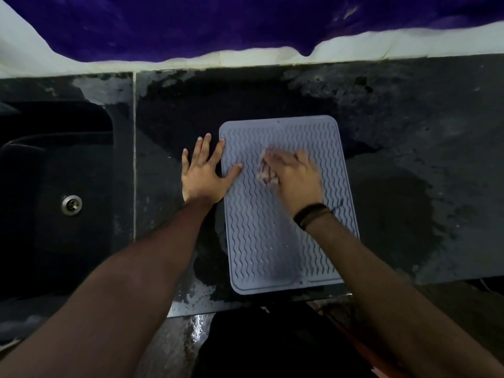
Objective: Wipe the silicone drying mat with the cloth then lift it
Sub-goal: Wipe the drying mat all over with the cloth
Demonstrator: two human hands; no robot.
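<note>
A grey-blue silicone drying mat (261,241) with wavy ridges lies flat on the dark counter, its near edge close to the counter's front. My right hand (297,175) presses a small pale cloth (266,173) onto the mat's upper middle; the hand is motion-blurred and covers most of the cloth. My left hand (203,173) rests flat with fingers spread at the mat's left edge, thumb and forefinger lying on the mat, the other fingers on the counter.
A dark sink (54,186) with a metal drain (71,204) sits to the left. The wet, blotchy black counter (409,159) stretches right. A white wall ledge (245,60) and purple fabric (218,20) run along the back.
</note>
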